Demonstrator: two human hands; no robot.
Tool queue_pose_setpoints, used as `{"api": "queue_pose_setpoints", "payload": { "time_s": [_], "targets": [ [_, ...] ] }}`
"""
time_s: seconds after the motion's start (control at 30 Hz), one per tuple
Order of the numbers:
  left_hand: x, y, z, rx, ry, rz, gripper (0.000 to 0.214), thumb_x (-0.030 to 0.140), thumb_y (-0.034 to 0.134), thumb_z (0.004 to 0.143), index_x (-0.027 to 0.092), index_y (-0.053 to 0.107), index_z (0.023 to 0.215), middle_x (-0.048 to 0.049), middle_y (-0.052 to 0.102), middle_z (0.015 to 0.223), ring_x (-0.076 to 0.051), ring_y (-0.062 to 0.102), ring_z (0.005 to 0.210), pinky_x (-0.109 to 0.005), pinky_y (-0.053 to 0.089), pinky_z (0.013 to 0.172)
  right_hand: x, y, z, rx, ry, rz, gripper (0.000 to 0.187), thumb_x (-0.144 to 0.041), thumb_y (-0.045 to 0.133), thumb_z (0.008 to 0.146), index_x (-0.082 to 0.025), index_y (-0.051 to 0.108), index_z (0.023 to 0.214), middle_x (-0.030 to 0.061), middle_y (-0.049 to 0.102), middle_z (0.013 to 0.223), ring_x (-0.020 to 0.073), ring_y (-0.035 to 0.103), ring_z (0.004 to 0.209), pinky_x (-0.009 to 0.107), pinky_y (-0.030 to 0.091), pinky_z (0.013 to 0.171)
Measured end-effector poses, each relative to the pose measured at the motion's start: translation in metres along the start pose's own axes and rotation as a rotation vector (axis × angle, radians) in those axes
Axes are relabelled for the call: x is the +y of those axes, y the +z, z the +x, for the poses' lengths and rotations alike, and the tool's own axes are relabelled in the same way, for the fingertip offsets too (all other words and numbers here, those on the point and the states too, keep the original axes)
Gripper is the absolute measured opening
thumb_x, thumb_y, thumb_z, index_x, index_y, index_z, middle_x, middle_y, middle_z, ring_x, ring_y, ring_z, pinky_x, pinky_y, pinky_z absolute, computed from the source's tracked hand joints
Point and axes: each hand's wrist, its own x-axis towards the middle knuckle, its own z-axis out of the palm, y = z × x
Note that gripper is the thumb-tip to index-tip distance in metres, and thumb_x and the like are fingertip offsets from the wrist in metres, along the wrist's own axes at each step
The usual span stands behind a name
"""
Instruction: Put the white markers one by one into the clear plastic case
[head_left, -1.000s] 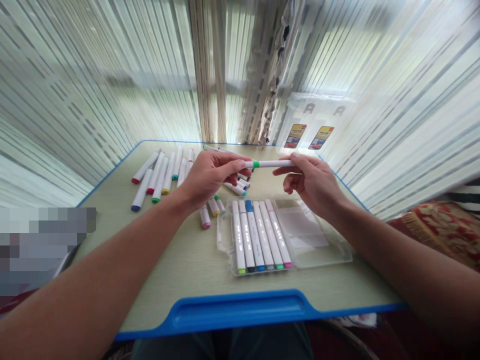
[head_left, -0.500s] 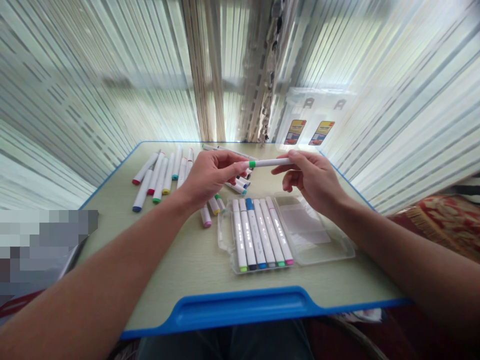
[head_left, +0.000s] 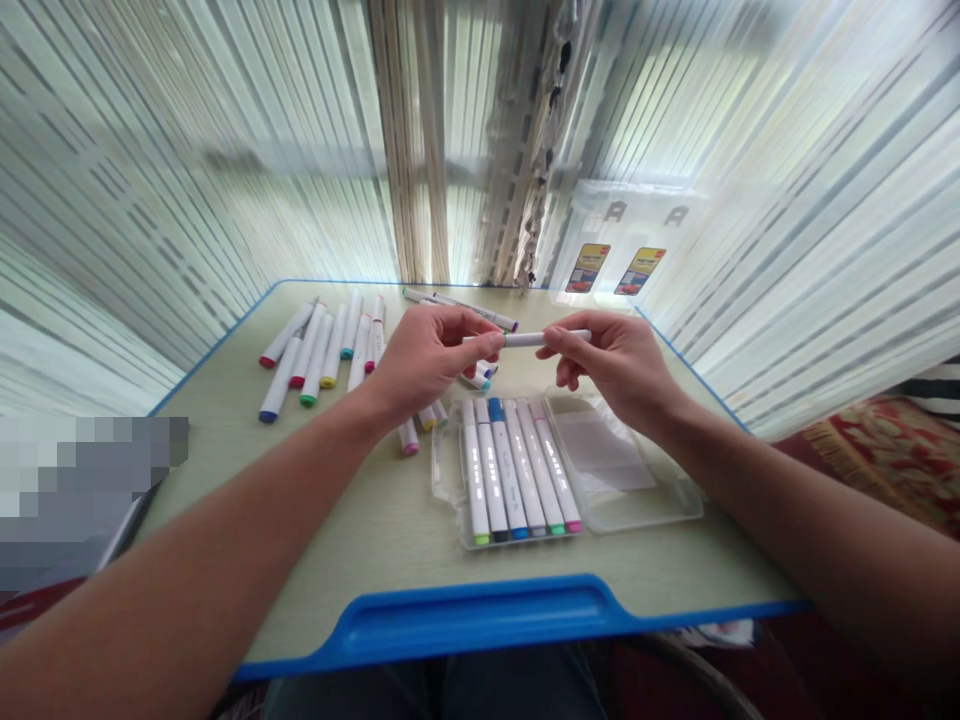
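Observation:
Between my two hands a white marker (head_left: 525, 340) with a green band lies level above the table. My left hand (head_left: 439, 350) pinches its left end, and the fingers cover most of the green band. Thumb and fingers of my right hand (head_left: 611, 360) close on the marker's right part, with the tip poking out past them. Below them sits an open clear plastic case (head_left: 469, 540), its lid (head_left: 645, 510) folded flat to the right. Several white markers (head_left: 517, 470) stand side by side in it, their lower ends lime, black, blue, grey, green and pink.
Loose white markers (head_left: 311, 350) with coloured ends lie at the left of the table (head_left: 360, 540), and more (head_left: 480, 310) behind my hands. At the back right stands a clear box (head_left: 630, 220) with two labels. The table has a blue front rim (head_left: 480, 615), with curtains behind.
My right hand has moved its grip along the marker toward the middle, leaving the right end sticking out. My left fingers now cover more of the green band.

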Motion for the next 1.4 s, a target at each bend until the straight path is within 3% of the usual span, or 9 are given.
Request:
{"api": "queue_pose_setpoints", "payload": {
  "time_s": [0.2,0.47,0.67,0.9,1.1,1.4],
  "targets": [
    [-0.0013,0.0035,-0.0017,-0.072,-0.011,0.024,0.029,0.033,0.082,0.077,0.009,0.078,0.093,-0.0086,0.074,0.077,-0.013,0.064,0.063,-0.025,0.051,0.057,0.0005,0.0004,-0.0030,-0.011,-0.025,-0.112,0.036,-0.046,0.088,0.069,-0.015,0.075,0.079,-0.0019,0.060,0.051,0.0090,0.052,0.042,0.022,0.042,0.040],
    [-0.0036,0.0095,-0.0050,-0.156,0.050,0.085,0.027,0.031,0.080,0.079,0.009,0.078,0.094,-0.0079,0.075,0.079,-0.011,0.063,0.065,-0.022,0.047,0.058,-0.0013,-0.0011,-0.0032,-0.003,-0.028,-0.314,0.047,-0.055,0.092,0.058,-0.014,0.071,0.068,-0.0002,0.060,0.055,0.0087,0.047,0.047,0.022,0.032,0.041],
    [-0.0017,0.0097,-0.0065,-0.196,0.047,0.070,0.032,0.035,0.081,0.078,0.008,0.078,0.095,-0.0079,0.075,0.079,-0.012,0.063,0.065,-0.022,0.045,0.056,-0.0035,-0.0016,-0.0035,0.014,-0.052,-0.403,0.052,-0.060,0.090,0.055,-0.013,0.072,0.067,0.0015,0.063,0.059,0.0101,0.050,0.051,0.023,0.033,0.045],
    [-0.0054,0.0080,-0.0043,-0.200,0.089,0.153,0.030,0.036,0.076,0.082,0.010,0.078,0.097,-0.0061,0.073,0.075,-0.011,0.060,0.062,-0.022,0.044,0.055,-0.0016,-0.0009,-0.0046,-0.014,-0.024,-0.358,0.053,-0.062,0.089,0.056,-0.013,0.073,0.069,0.0005,0.060,0.055,0.0091,0.047,0.048,0.023,0.032,0.043],
    [-0.0058,0.0067,-0.0026,-0.155,0.134,0.205,0.030,0.037,0.075,0.083,0.012,0.080,0.098,-0.0050,0.070,0.073,-0.010,0.056,0.057,-0.022,0.042,0.051,-0.0041,0.0014,-0.0070,-0.037,-0.084,-0.336,0.048,-0.059,0.087,0.064,-0.013,0.074,0.073,0.0003,0.062,0.057,0.0088,0.049,0.048,0.022,0.035,0.043],
    [-0.0047,0.0045,0.0006,-0.021,0.051,0.110,0.025,0.026,0.075,0.084,0.010,0.077,0.102,-0.0057,0.071,0.077,-0.011,0.060,0.059,-0.022,0.052,0.053,-0.0029,0.0035,-0.0068,-0.008,-0.100,-0.160,0.027,-0.037,0.085,0.076,-0.014,0.078,0.087,-0.0004,0.066,0.062,0.0074,0.054,0.045,0.021,0.041,0.041]
  ]
}}
